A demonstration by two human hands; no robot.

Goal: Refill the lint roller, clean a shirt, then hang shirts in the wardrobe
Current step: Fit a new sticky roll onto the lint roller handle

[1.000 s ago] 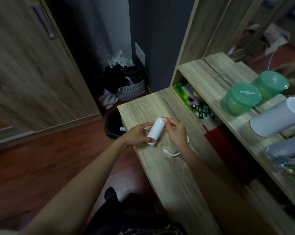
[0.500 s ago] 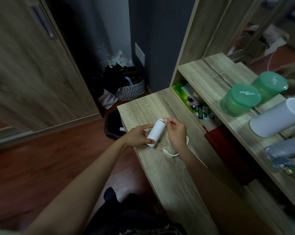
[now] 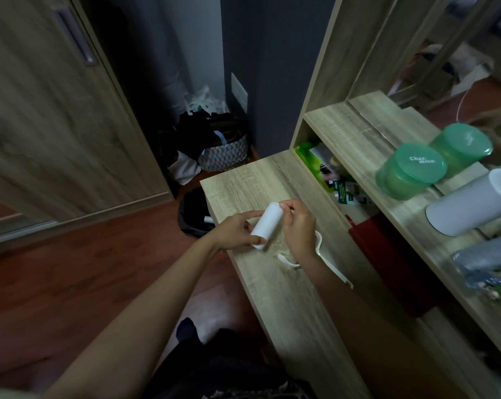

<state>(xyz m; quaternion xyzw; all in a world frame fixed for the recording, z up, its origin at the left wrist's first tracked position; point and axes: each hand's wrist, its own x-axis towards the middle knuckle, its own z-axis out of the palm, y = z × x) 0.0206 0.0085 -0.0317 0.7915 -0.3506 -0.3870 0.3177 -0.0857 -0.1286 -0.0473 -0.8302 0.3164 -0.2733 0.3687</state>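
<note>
A white lint roll refill (image 3: 268, 224) is held tilted just above the wooden desk top (image 3: 275, 295). My left hand (image 3: 233, 233) grips its lower end from the left. My right hand (image 3: 299, 227) pinches its upper end with the fingertips. The white lint roller handle (image 3: 319, 256) lies on the desk under my right wrist, partly hidden by it, on a thin clear wrapper. The closed wardrobe door (image 3: 50, 110) stands at the left. No shirt is in view.
A black waste bin (image 3: 193, 216) stands on the floor at the desk's far left corner, with a patterned basket (image 3: 224, 154) of bags behind it. Green tubs (image 3: 410, 169), a white cylinder (image 3: 470, 205) and a mirror sit on the shelf at right; a red box (image 3: 387, 254) lies below.
Both hands keep hold of the roll in nearly the same spot. My right fingers have shifted slightly on its upper end.
</note>
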